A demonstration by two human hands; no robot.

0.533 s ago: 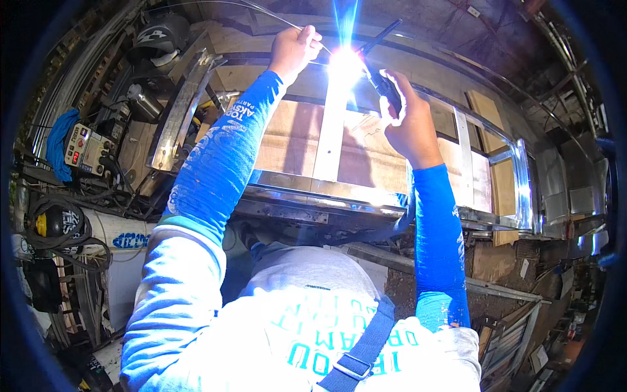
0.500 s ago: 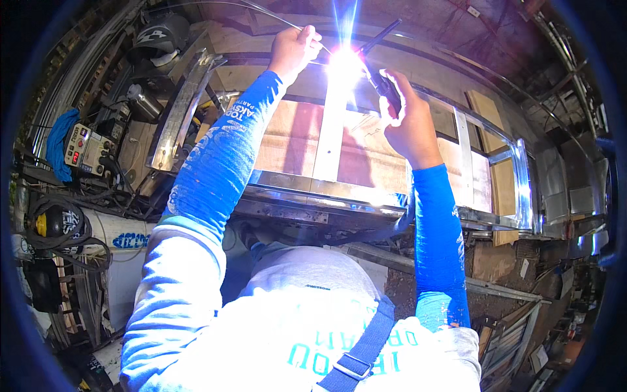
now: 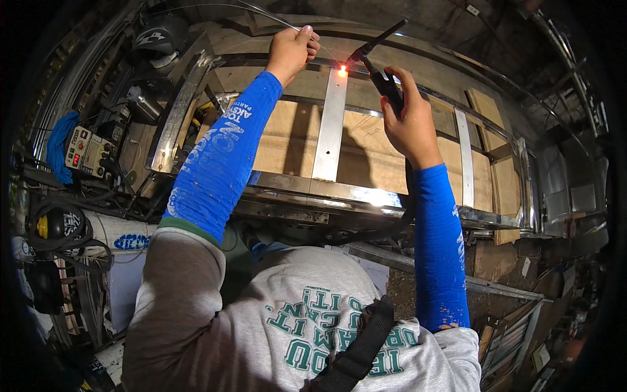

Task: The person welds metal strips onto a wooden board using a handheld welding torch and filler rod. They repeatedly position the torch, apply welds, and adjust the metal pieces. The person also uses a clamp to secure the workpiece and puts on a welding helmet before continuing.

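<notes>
A thin metal filler rod [image 3: 269,13] is pinched in my left hand [image 3: 292,53], its tip slanting down toward a small glowing orange-red weld spot [image 3: 343,69]. That spot sits at the far end of a flat metal crossbar [image 3: 330,127], where it meets the far rail of a shiny metal frame [image 3: 281,185]. My right hand [image 3: 416,127] grips the black handle of a TIG welding torch [image 3: 382,81], whose head is close beside the glow. Its dark cable runs down along my right forearm. Whether the rod touches the weld I cannot tell.
Plywood [image 3: 372,140] lies beneath the frame, and a second crossbar [image 3: 464,157] spans it at right. To the left are a welding machine [image 3: 89,151], blue cord [image 3: 61,149], a metal bottle [image 3: 144,103], a dark welding helmet [image 3: 159,40] and a white gas cylinder [image 3: 111,230].
The blinding white-blue arc has gone out, leaving a small glowing spot. The torch head has shifted slightly up and right; both hands keep nearly the same places.
</notes>
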